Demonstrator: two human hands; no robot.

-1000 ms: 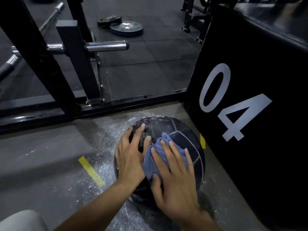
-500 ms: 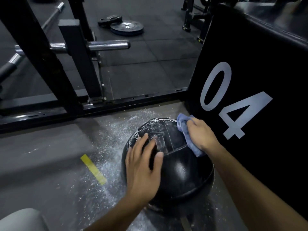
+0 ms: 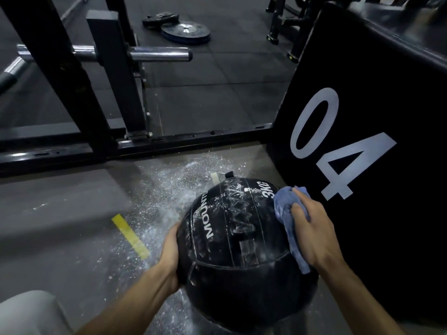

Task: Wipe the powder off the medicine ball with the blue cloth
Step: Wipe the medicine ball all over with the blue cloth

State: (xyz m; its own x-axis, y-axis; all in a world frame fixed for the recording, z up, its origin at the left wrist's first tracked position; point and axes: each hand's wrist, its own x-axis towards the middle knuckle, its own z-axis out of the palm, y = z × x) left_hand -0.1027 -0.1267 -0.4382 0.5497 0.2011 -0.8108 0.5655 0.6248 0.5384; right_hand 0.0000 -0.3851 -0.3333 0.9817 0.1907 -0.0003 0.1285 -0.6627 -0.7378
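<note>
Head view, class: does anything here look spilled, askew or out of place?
Yes. White powder is scattered across the grey floor left of and behind the medicine ball, and streaks of it still smear the ball's top panels. Two weight plates also lie loose on the far mat.

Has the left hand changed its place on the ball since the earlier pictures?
Yes. The left hand has slid off the top of the medicine ball down to its left side, toward the yellow tape strip on the floor.
</note>
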